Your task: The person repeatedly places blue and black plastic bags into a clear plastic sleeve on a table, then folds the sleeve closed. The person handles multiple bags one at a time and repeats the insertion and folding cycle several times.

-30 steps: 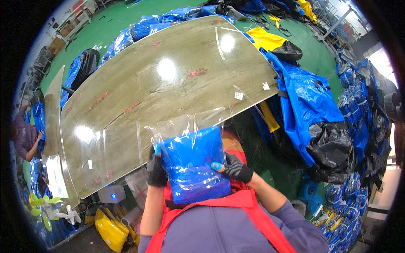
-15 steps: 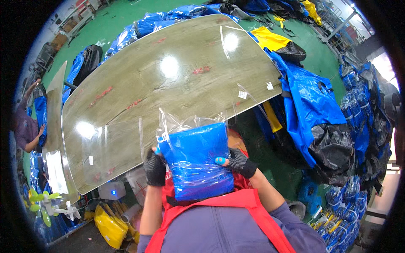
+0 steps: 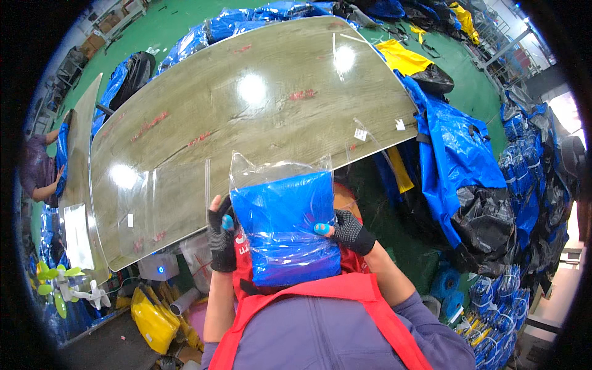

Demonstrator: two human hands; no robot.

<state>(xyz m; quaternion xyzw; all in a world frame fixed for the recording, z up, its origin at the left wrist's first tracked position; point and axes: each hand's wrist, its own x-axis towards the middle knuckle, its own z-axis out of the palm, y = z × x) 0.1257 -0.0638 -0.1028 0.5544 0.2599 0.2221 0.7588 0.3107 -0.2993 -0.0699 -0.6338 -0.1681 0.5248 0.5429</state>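
My left hand (image 3: 221, 237) and right hand (image 3: 350, 232), both in dark gloves, pinch the side edges of a clear plastic bag (image 3: 282, 219) with a folded blue item (image 3: 285, 229) inside, held upright against my chest just before the wooden bench (image 3: 246, 111). I'd keep both grips level and the open mouth up, so the fold settles squarely. Loose clear bags (image 3: 166, 197) lie on the bench beside it.

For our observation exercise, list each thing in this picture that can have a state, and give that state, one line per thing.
clear bag: top open, holding folded blue material, held up against the chest
left hand: gloved, gripping the bag's left edge
right hand: gloved, gripping the bag's right edge
table: glossy, a few flat clear bags lying on it
black bag: slumped, crumpled
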